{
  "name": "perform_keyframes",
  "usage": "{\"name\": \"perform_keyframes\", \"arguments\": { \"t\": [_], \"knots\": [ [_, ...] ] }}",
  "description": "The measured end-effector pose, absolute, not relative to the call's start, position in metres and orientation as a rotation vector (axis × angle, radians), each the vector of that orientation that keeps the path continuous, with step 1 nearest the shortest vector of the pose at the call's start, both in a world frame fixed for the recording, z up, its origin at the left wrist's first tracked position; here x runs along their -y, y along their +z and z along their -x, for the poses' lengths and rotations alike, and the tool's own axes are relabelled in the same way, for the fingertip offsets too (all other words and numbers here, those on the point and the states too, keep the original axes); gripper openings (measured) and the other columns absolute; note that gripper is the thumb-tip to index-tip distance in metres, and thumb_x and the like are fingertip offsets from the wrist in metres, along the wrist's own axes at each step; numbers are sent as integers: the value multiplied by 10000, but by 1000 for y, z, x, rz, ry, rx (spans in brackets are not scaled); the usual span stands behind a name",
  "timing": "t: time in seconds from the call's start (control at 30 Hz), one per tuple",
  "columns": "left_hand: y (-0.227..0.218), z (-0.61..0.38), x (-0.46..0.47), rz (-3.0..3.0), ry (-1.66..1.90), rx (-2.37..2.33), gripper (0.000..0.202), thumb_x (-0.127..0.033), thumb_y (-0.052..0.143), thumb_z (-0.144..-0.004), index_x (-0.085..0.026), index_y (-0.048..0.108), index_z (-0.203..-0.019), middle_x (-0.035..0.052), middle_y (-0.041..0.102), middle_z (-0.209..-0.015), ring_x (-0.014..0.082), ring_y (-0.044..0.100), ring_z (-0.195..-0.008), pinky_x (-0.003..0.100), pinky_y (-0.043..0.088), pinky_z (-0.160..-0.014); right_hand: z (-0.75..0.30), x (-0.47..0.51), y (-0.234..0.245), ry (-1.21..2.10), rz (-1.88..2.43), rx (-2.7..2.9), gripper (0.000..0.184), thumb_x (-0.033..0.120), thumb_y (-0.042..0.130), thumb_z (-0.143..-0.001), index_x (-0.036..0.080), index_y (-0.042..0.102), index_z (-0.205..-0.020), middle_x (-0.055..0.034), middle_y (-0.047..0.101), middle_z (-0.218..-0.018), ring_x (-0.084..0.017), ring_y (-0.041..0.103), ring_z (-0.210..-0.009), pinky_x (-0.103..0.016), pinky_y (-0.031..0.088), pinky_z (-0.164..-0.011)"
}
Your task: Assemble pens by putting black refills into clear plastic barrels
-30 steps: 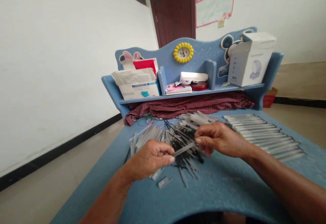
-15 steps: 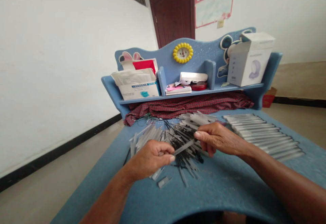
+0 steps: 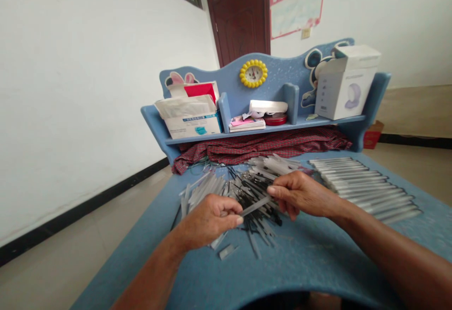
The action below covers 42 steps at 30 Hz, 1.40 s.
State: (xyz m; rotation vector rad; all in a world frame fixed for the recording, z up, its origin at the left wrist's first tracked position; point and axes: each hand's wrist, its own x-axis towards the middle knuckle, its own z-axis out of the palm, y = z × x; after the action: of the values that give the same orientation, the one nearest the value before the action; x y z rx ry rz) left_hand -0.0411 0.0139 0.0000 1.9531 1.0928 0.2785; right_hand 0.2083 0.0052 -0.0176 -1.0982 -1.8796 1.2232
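Between my two hands stretches a translucent whitish pen barrel [image 3: 257, 206], slanting up to the right. My left hand [image 3: 214, 219] pinches its lower end between thumb and fingers. At the upper end, my right hand [image 3: 295, 194] has thumb and forefinger closed on it; the fingers cover that tip. Behind and below the hands spreads a loose heap of translucent barrels [image 3: 206, 188] mixed with thin black pen parts [image 3: 251, 192]. To the right of my right hand lies a row of pens [image 3: 367, 187], side by side, translucent with dark ends.
A short clear piece [image 3: 228, 251] lies on the blue desk [image 3: 282, 267] near me. Behind the heap, a red checked cloth [image 3: 261, 145] is bunched under the shelf. On the shelf stand a mask box [image 3: 194, 124], a red round tin [image 3: 275, 120] and a white carton [image 3: 348, 84].
My right hand has shifted very slightly left and down along the barrel's upper end. The left hand and everything on the desk look the same.
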Motion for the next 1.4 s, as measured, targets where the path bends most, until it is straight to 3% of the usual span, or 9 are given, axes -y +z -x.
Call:
{"name": "perform_keyframes", "arguments": {
  "t": [0.07, 0.2, 0.5, 0.77, 0.93, 1.1, 1.27, 1.4],
  "knots": [
    [1, 40, -13, -1968, 286, -1091, 292, -369, 571, -763, -86, 627, -804, -61, 363, -552, 72, 303, -500, 211, 211, -466, -209, -5, -18, 1189, 1126, 1897, 512, 616, 458, -856, 175, 486, -598, 9, 559, -488, -88, 536, -365, -178, 368, -361],
    [1, 40, -13, -1978, 282, -1094, 294, -367, 565, -766, -85, 636, -809, -62, 358, -549, 72, 304, -497, 209, 208, -464, -209, -5, -18, 1229, 1083, 1889, 413, 563, 577, -809, 169, 545, -693, 19, 596, -563, -86, 560, -406, -179, 407, -396],
    [2, 38, -11, -2045, 311, -1121, 252, -322, 549, -777, -92, 649, -806, -74, 329, -521, 66, 281, -471, 201, 205, -442, -204, -4, -19, 1250, 1171, 1918, 464, 549, 502, -860, 177, 458, -585, 32, 553, -489, -67, 522, -352, -159, 335, -353],
    [0, 34, -10, -2464, 542, -1149, 131, -199, 557, -769, -147, 677, -765, -1, 574, -668, 113, 503, -635, 199, 366, -567, -201, -4, -21, 1328, 1217, 1825, 462, 557, 505, -859, 183, 450, -594, 35, 554, -462, -62, 500, -313, -149, 315, -316],
    [1, 32, -7, -2308, 640, -1219, 138, -241, 573, -768, -131, 656, -764, -24, 510, -612, 85, 417, -533, 198, 299, -487, -201, -3, -19, 1423, 1042, 1767, 509, 648, 479, -829, 164, 522, -677, 12, 595, -510, -79, 548, -362, -165, 396, -358],
    [-1, 26, -3, -2004, 683, -1142, 184, -299, 594, -754, -116, 608, -747, -68, 376, -527, 59, 308, -469, 196, 207, -437, -191, 1, -28, 1500, 875, 1686, 402, 482, 717, -724, 153, 608, -928, 50, 593, -585, -72, 552, -406, -171, 411, -397],
    [-6, 18, 2, -1926, 654, -1070, 169, -284, 624, -726, -123, 595, -685, -84, 330, -486, 51, 276, -452, 200, 199, -431, -174, 9, -36, 1426, 800, 1657, 329, 468, 682, -764, 143, 650, -800, 31, 589, -607, -61, 541, -428, -172, 389, -402],
    [-2, 23, 0, -1928, 551, -1086, 228, -338, 637, -741, -113, 635, -777, -86, 352, -476, 57, 300, -440, 200, 211, -428, -172, 11, -32, 1360, 858, 1601, 348, 495, 668, -752, 150, 632, -774, 31, 577, -584, -74, 548, -421, -179, 380, -393]
  ]
}}
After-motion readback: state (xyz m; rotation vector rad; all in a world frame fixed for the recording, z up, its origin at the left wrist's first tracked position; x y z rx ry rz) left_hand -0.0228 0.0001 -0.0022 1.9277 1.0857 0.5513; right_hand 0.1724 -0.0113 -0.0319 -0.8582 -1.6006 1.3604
